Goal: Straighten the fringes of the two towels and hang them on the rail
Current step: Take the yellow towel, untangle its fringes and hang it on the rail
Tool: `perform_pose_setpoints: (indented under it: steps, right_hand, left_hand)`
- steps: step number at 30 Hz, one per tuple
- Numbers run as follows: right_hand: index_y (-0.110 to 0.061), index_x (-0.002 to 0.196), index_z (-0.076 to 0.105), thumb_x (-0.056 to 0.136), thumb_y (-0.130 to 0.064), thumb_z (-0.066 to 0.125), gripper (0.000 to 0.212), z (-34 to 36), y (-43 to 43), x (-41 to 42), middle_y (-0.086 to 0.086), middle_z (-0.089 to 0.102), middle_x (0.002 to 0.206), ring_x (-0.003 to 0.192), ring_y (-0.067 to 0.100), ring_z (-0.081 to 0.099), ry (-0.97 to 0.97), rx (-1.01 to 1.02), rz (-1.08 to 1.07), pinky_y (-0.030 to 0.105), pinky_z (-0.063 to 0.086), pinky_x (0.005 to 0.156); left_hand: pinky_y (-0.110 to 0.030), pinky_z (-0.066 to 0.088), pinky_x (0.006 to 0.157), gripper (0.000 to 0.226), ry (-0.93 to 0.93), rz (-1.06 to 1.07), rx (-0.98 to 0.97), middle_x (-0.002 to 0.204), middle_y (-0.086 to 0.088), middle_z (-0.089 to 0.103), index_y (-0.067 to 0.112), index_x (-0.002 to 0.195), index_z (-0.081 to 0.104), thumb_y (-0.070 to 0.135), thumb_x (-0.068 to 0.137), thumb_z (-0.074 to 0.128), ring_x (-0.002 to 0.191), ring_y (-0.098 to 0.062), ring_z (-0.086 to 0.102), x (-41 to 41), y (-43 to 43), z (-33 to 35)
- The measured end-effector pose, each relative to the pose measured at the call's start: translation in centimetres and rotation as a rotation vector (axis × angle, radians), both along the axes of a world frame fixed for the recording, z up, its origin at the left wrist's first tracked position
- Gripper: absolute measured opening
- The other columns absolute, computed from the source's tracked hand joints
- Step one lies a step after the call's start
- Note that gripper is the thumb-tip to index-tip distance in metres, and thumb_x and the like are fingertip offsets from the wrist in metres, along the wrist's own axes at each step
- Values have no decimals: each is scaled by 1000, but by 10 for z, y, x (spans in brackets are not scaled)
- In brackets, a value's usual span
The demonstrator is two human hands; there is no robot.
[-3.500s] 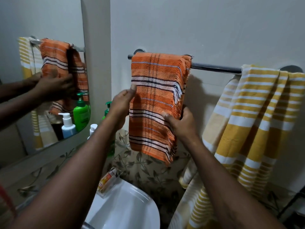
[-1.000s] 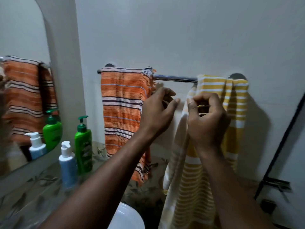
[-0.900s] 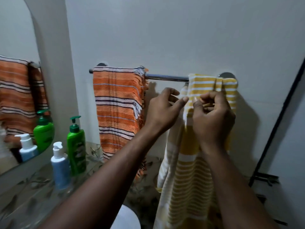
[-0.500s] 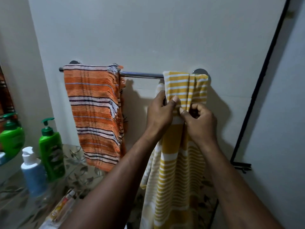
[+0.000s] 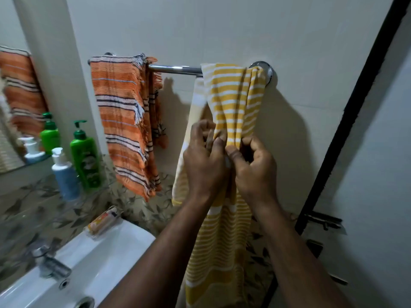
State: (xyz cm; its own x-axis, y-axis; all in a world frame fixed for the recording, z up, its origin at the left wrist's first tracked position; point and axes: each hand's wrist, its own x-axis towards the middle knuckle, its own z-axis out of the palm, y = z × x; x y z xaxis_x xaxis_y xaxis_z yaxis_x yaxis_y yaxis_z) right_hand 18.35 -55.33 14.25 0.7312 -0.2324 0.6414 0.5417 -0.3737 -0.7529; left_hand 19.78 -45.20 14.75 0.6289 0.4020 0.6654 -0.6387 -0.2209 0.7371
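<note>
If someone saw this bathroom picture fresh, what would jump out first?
The left hand and right hand, mid-frame, pinching the bunched yellow towel at the right end of the rail. Then the orange striped towel draped over its left end, and the green pump bottle lower left.

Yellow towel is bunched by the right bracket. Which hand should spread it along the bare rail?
Probably the left hand: it grips the yellow towel on the side facing the bare rail; the right hand can anchor the other side.

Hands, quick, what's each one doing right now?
Left hand: closed, gripping the yellow striped towel.
Right hand: closed, pinching the same towel.
</note>
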Motion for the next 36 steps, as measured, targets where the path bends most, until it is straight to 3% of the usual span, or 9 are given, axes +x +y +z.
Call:
perform_pose_setpoints:
  steps: [5,9,13,19,24,27,30,32,36]
  right_hand:
    - [-16,90,71,96,-33,72,18,-46,-41,-42,2,74,82,78,15,70,129,75,359,40,59,71]
    - [-23,103,71,83,-64,74,46,-62,-57,-53,5,78,103,99,28,75,270,297,436,59,61,87]
    - [-20,112,73,89,-44,79,34,-59,-38,-64,2,80,109,104,24,76,421,296,682,56,61,93]
    - [-12,106,76,92,-11,79,14,-110,-31,-134,5,81,99,93,22,79,423,232,733,48,63,87]
    - [-1,125,69,81,-1,81,46,-161,-62,-225,5,79,117,110,25,75,570,119,1087,41,62,92]
    - [-31,130,71,92,-11,76,43,-184,-76,-286,-26,72,126,118,-1,68,372,-140,1220,21,56,97]
    - [-59,149,44,108,-41,53,45,-172,-71,-331,-41,44,151,142,-12,43,17,-238,1212,27,36,119]
    - [-50,147,52,102,-33,66,49,-172,-70,-322,-41,45,150,142,-9,45,-81,-183,1060,22,34,120]
    - [-16,116,77,83,9,78,41,-181,-71,-314,-3,76,126,121,16,70,229,125,1047,36,52,108]
  left_hand:
    - [-32,54,69,9,96,49,-89,84,7,69,21,99,63,13,102,64,78,-11,66,-55,-31,-50]
    - [-43,55,72,8,244,84,-105,85,4,70,19,99,64,25,104,65,80,-16,66,-105,-29,-92]
    - [-51,58,76,11,346,31,-37,88,0,74,22,97,68,32,100,64,83,-24,70,-151,-17,-111]
    - [-48,58,78,3,495,46,-81,92,0,75,32,92,70,31,95,69,90,-29,72,-226,5,-145]
    - [-27,57,77,17,455,-141,-293,90,5,74,30,80,76,13,77,77,86,-12,71,-317,15,-168]
    - [-27,58,74,20,402,-346,-342,87,-1,77,23,79,79,29,67,93,82,-15,73,-369,19,-164]
    - [-25,57,72,30,378,-351,-358,84,0,77,24,76,78,42,61,96,78,-14,72,-395,13,-160]
    - [-21,56,68,16,374,-228,-373,78,3,76,26,73,76,27,70,92,73,-8,70,-399,5,-163]
    - [-24,57,69,36,455,27,-433,78,1,75,28,69,73,-2,89,72,75,-11,69,-394,-5,-175]
